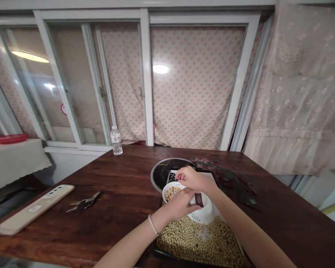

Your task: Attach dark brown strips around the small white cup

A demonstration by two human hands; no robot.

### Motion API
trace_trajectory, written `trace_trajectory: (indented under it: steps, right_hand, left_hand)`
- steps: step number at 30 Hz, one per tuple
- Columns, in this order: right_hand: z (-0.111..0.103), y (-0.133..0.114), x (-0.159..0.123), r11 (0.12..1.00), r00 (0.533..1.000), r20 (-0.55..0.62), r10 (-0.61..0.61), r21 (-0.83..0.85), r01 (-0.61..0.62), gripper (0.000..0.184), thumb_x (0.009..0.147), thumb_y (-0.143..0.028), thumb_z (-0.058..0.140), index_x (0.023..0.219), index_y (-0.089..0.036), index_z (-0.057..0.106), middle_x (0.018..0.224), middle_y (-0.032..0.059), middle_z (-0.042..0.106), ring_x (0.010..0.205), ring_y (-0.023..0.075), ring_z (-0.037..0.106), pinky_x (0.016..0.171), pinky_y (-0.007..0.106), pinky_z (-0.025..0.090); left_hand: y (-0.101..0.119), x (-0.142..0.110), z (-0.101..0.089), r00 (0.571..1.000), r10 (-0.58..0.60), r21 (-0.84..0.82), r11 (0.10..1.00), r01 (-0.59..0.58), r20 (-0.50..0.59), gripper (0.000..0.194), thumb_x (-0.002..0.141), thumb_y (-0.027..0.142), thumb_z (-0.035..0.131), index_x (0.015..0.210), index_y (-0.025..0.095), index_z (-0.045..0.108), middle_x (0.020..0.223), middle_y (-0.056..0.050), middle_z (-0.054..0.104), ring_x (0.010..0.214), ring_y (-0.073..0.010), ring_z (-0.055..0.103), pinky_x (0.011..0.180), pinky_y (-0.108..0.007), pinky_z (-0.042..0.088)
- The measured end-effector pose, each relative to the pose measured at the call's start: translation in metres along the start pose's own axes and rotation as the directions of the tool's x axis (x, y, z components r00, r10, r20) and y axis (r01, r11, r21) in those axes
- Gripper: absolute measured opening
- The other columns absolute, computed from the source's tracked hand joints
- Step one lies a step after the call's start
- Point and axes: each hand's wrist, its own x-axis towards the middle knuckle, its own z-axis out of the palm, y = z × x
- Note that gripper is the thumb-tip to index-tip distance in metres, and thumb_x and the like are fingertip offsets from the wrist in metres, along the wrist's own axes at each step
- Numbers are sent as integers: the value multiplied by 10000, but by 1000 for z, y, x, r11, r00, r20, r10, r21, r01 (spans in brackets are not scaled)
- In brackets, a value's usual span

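Observation:
A dark tray (pixel 159 250) near the table's front edge is heaped with pale yellow beans (pixel 201 240). On the beans stands a white bowl-shaped colander (pixel 205 215) holding mixed beans. My left hand (pixel 181 204) rests on the colander's near rim with fingers curled; what it holds is hidden. My right hand (pixel 191 178) hovers over the colander's far rim, fingertips pinched together above a small container of dark beans (pixel 171 176). Whether a bean sits in the pinch is too small to tell.
A round dark recessed plate (pixel 160 169) lies behind the tray. Dark leafy scraps (pixel 234 182) spread to the right. A water bottle (pixel 116 140), keys (pixel 85 203) and a long cream remote-like case (pixel 33 209) sit on the brown wooden table (pixel 114 208). A window is behind.

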Motion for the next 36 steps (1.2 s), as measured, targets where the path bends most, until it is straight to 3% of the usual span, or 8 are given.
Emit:
trace_trajectory:
  steps: [5, 10, 13, 23, 26, 30, 33, 36]
  right_hand:
    - [2, 12, -32, 991, 976, -211, 58, 129, -31, 318, 733, -60, 402, 980, -196, 549, 953, 32, 611, 744, 122, 589, 642, 238, 468]
    - [0, 35, -87, 970, 877, -422, 228, 173, -169, 163, 755, -109, 350, 881, -207, 384, 779, -2, 527, 640, 129, 564, 583, 253, 455]
    - [0, 45, -107, 954, 834, -463, 299, 145, -261, 146, 731, -95, 355, 815, -214, 358, 721, -17, 485, 620, 136, 527, 562, 246, 419]
    - [4, 17, -141, 922, 912, -219, 346, -102, -374, 230, 656, 8, 367, 749, -200, 395, 671, -4, 497, 619, 159, 506, 558, 244, 303]
    - [2, 9, -145, 882, 904, -130, 407, -200, -426, 244, 698, 21, 338, 806, -188, 403, 691, 19, 531, 630, 169, 529, 547, 251, 296]
    - [2, -5, -148, 808, 854, 11, 521, -329, -489, 306, 727, 40, 314, 936, -156, 422, 758, 54, 587, 696, 184, 576, 581, 258, 332]
    - [7, -24, -155, 818, 847, 63, 527, -307, -486, 320, 739, 44, 292, 955, -139, 440, 831, 95, 598, 765, 199, 572, 667, 281, 378]
    - [13, -45, -164, 887, 881, 133, 454, -167, -431, 317, 709, 50, 308, 888, -167, 453, 900, 94, 578, 840, 194, 546, 762, 291, 396]
  left_hand:
    - [0, 0, 0, 1000, -2, 40, 999, 2, 7, 377, 791, 287, 626, 1118, 126, 527, 1110, -159, 604, 1042, -317, 553, 875, -421, 425]
    - [0, 1, -2, 1000, 25, 20, 999, -25, 3, 385, 798, 269, 630, 1155, 189, 511, 1137, -105, 598, 1076, -276, 537, 917, -391, 410]
    - [-1, 2, -1, 1000, 24, 8, 1000, -24, 2, 381, 799, 271, 631, 1154, 198, 512, 1145, -98, 594, 1085, -270, 533, 927, -390, 407]
    - [-4, 1, 0, 1000, 17, 13, 1000, -17, -18, 455, 799, 286, 628, 1212, 202, 456, 1237, -115, 553, 1140, -282, 512, 952, -410, 398]
    - [-5, 1, 0, 1000, 14, 10, 1000, -13, -21, 454, 797, 296, 632, 1204, 191, 459, 1225, -121, 560, 1130, -288, 518, 946, -412, 401]
    - [-4, 1, 1, 1000, 14, 3, 1000, -14, -18, 426, 811, 311, 614, 1194, 204, 462, 1211, -111, 566, 1115, -284, 527, 938, -412, 402]
    - [-3, 1, 0, 1000, 17, 2, 1000, -17, -15, 417, 816, 306, 607, 1196, 218, 459, 1211, -102, 566, 1111, -278, 528, 932, -411, 406]
    - [-3, 0, 1, 1000, 15, 6, 1000, -14, -16, 450, 821, 307, 599, 1229, 212, 433, 1243, -110, 545, 1140, -284, 508, 946, -422, 395]
